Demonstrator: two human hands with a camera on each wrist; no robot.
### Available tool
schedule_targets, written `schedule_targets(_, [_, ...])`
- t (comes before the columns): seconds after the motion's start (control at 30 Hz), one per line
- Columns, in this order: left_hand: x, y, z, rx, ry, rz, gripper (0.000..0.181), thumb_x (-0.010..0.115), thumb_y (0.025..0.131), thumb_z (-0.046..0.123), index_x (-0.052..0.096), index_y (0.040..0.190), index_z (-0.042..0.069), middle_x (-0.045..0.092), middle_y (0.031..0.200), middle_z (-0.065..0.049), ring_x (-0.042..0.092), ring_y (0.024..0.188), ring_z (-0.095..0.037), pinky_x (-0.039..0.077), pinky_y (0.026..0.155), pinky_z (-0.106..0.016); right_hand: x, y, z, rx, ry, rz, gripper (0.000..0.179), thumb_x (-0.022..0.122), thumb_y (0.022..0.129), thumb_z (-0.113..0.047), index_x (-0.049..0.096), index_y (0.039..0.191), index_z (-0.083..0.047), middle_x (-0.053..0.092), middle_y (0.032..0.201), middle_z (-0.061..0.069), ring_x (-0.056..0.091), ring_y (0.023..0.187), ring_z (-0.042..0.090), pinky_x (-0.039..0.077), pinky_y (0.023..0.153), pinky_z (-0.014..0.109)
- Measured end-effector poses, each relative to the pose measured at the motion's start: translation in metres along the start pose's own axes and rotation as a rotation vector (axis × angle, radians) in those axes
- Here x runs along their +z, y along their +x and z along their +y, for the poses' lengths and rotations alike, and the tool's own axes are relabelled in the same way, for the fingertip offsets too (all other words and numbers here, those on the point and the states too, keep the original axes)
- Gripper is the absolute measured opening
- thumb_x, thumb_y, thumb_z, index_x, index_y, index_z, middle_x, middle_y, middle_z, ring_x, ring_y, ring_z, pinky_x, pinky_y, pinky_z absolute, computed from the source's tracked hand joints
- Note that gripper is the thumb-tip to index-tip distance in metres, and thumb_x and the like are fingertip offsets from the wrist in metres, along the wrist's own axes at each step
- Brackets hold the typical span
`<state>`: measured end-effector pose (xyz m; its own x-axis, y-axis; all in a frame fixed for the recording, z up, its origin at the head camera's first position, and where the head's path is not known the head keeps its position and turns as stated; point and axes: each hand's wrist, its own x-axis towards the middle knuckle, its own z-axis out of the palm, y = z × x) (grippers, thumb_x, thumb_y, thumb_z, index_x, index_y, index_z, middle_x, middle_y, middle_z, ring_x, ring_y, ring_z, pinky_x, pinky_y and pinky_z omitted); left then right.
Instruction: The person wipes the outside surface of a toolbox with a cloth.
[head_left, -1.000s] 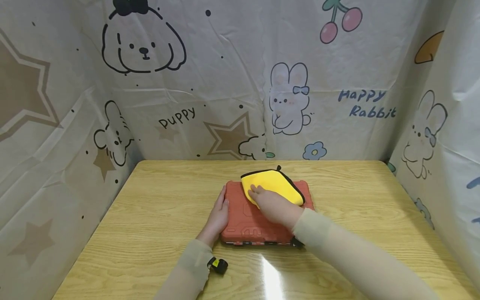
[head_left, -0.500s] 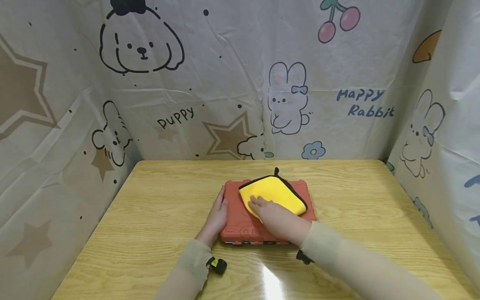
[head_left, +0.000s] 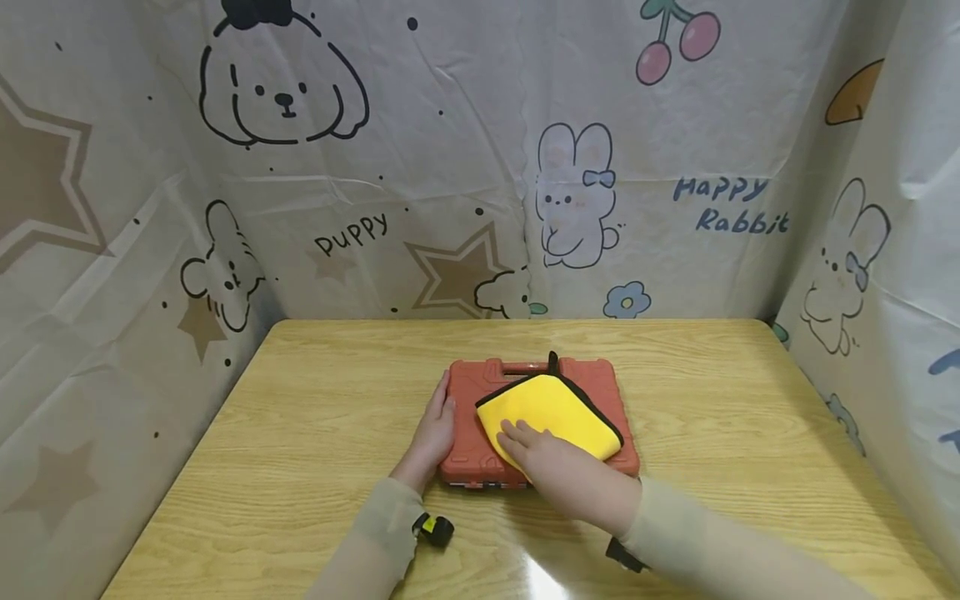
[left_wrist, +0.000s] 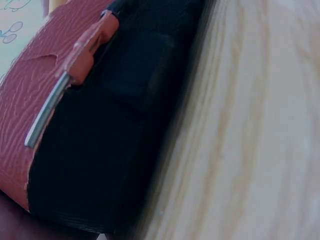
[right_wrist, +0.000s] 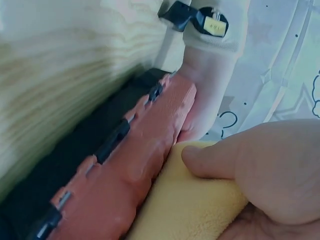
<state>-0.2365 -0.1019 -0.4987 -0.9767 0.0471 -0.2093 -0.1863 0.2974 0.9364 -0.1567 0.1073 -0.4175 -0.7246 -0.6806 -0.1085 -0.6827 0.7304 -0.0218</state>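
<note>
A red hard plastic case (head_left: 468, 392) with a black lower half lies closed on the table, its carrying handle on the far side. Over its lid is spread a folded yellow cloth (head_left: 562, 408) with black edging and a small black loop. My right hand (head_left: 562, 467) presses the cloth onto the lid, fingers fairly straight; the right wrist view shows the thumb (right_wrist: 210, 162) lying along the cloth. Along the case's left side rests my left hand (head_left: 435, 429), fingers straight against it. Metal hinge pins run along the near edge, seen close in the right wrist view.
The wooden table (head_left: 337, 392) extends around the case on all sides. A printed curtain (head_left: 450, 167) hangs behind the far edge and along both sides. Black camera straps sit on both wrists, the left one (head_left: 435, 530) near the case's front corner.
My right hand has slid the cloth across the lid toward me and slightly right, baring the case's handle. The left hand and the case stay in place.
</note>
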Motion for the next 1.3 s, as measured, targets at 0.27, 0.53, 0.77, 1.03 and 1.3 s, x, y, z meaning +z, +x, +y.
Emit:
schedule_targets(0.27, [-0.001,0.000,0.002,0.004,0.008,0.005,0.056,0.026,0.114,0.029,0.009,0.168,0.023,0.012,0.174,-0.010,0.008,0.161,-0.036,0.010,0.127,-0.062,0.003,-0.015,-0.006,-0.067,-0.095,0.049,0.054,0.059,0.097,0.010,0.052,0.149,-0.002,0.052,0.155,0.015,0.054,0.140,0.031,0.055,0.105,0.043])
schedule_targets(0.53, [-0.002,0.000,0.003,0.003,-0.003,-0.003,0.056,0.026,0.114,0.029,0.009,0.168,0.024,0.011,0.175,-0.009,0.008,0.161,-0.035,0.010,0.128,-0.061,0.001,-0.026,-0.009,-0.115,-0.144,0.090,0.058,0.064,0.093,0.011,0.053,0.149,-0.002,0.054,0.154,0.013,0.056,0.139,0.029,0.057,0.102,0.040])
schedule_targets(0.77, [-0.003,0.000,0.003,-0.002,0.003,-0.011,0.056,0.025,0.114,0.029,0.008,0.168,0.024,0.011,0.175,-0.008,0.007,0.161,-0.035,0.010,0.127,-0.062,0.001,-0.023,-0.001,-0.088,0.048,0.085,0.065,0.060,0.088,0.021,0.054,0.148,-0.001,0.053,0.155,0.013,0.055,0.139,0.033,0.054,0.105,0.044])
schedule_targets(1.03, [-0.003,0.001,0.003,-0.013,0.003,-0.009,0.056,0.026,0.114,0.028,0.009,0.168,0.025,0.010,0.175,-0.008,0.007,0.161,-0.034,0.010,0.128,-0.060,-0.004,-0.014,0.009,0.007,0.214,0.048,0.059,0.057,0.093,0.018,0.053,0.149,-0.002,0.053,0.155,0.014,0.052,0.141,0.035,0.051,0.108,0.047])
schedule_targets(1.3, [-0.002,0.001,0.004,-0.022,-0.015,-0.016,0.056,0.026,0.114,0.027,0.008,0.168,0.025,0.009,0.175,-0.007,0.006,0.161,-0.034,0.009,0.128,-0.060,-0.004,-0.005,0.025,0.073,0.296,0.052,0.059,0.059,0.093,0.016,0.053,0.150,-0.003,0.051,0.157,0.014,0.049,0.144,0.036,0.053,0.105,0.045])
